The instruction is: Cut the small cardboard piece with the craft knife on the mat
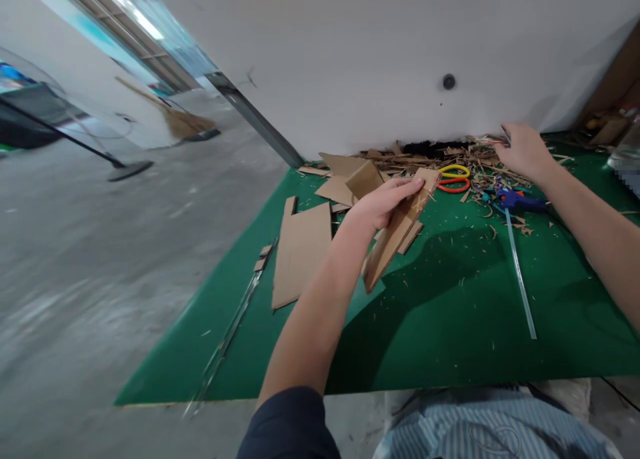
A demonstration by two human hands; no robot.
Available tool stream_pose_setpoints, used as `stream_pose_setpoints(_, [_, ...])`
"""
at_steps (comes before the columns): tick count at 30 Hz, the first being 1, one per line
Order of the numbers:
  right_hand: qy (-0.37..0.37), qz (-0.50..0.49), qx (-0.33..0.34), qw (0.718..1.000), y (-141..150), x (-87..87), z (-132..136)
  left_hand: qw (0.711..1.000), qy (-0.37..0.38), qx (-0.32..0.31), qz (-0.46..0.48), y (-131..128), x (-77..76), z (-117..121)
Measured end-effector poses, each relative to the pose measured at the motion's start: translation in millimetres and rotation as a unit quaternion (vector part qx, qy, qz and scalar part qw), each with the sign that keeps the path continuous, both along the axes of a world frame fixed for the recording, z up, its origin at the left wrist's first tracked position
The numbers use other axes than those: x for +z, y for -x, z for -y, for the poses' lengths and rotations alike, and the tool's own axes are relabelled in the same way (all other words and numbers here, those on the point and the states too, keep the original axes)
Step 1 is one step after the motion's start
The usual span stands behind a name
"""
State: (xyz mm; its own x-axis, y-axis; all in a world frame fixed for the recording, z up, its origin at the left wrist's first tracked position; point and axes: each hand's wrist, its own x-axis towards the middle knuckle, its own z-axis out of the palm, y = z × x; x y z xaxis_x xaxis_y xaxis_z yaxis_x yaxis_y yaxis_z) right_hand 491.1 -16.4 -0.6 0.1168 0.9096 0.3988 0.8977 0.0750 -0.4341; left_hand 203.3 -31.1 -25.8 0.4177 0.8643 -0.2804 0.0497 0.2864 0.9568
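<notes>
Head view: our left hand [383, 202] grips long brown cardboard strip [397, 232] above green table mat [450, 312]. Right hand [523, 151] reaches into cardboard scrap pile [470, 155], grip unclear. Flat brown cardboard sheet [300, 252], yellow-red scissors [454, 177], blue glue gun [517, 200] lie unused; assembly looks barely begun.

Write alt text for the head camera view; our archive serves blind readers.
A person's left hand holds a long cardboard piece above a green table, while the right hand reaches into cardboard scraps by the white wall. Scissors, a blue glue gun, a glue stick and flat cardboard lie nearby.
</notes>
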Motion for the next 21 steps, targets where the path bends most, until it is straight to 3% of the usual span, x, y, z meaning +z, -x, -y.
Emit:
stream_pose_setpoints(2, [-0.004, -0.143, 0.055, 0.988, 16.8, 2.5, 15.1, 1.0, -0.006, -0.001, -0.009, -3.5, -0.2, 0.5])
stream_pose_setpoints(5, [0.071, -0.379, 0.153, 0.91, 53.3, -0.2, 52.0, 0.999, -0.023, 0.03, -0.025, -9.7, 2.7, 3.5])
stream_pose_setpoints(6, [0.093, -0.419, 0.164, 0.888, 64.1, -1.6, 62.9, 0.998, -0.026, 0.041, -0.026, -12.2, 3.9, 5.0])
stream_pose_setpoints(8, [0.114, -0.449, 0.165, 0.871, 79.8, -5.4, 77.2, 0.998, -0.03, 0.057, -0.022, -17.6, 5.4, 8.2])
stream_pose_setpoints(11, [0.091, -0.424, 0.186, 0.882, 90.0, -15.3, 79.0, 0.997, -0.036, 0.062, -0.011, -24.8, 3.5, 11.3])
stream_pose_setpoints(16, [0.016, -0.322, 0.144, 0.935, 92.5, -35.9, 67.7, 0.993, -0.094, 0.067, -0.008, -27.4, -5.1, 8.8])
stream_pose_setpoints(21, [-0.044, -0.211, 0.08, 0.973, 68.8, -32.6, 50.5, 0.99, -0.114, 0.07, -0.038, -21.7, -3.5, 6.3])
